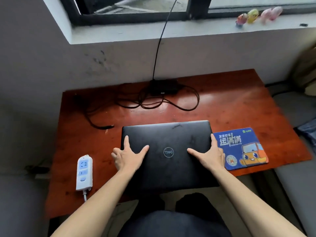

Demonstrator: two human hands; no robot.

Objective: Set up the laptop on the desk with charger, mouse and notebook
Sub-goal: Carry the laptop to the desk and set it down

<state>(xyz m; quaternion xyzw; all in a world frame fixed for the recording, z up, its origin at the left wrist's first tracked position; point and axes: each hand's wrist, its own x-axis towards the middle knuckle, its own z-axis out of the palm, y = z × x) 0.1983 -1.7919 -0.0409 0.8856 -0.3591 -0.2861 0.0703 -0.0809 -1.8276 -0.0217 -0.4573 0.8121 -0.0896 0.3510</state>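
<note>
Both hands grip the closed black laptop (168, 154) by its side edges: the left hand (127, 157) is clamped on the 9 o'clock edge, thumb and forefinger spread over the lid, the other fingers curled out of sight below; the right hand (209, 155) is clamped on the 3 o'clock edge in the same way, its lower fingers also hidden. The laptop lies flat at the middle of the reddish tabletop (230, 103), its near edge jutting past the tabletop's 6 o'clock rim over the person's lap; the round logo on the lid reads upside down from here. At 12 o'clock from the laptop sits the black charger (163, 87), blurred, amid loops of its cable (188, 106); one cable end lies loose at 10 o'clock, another cord runs up toward the window. At 3 o'clock, just beside the right hand, lies a blue mouse pad (242, 147) with a cartoon truck; whether it touches the laptop cannot be told. At 8 o'clock lies a white power strip (84, 171), its cord cut off by the left forearm. Small toys (256, 15) on the windowsill are too blurred to make out.
</note>
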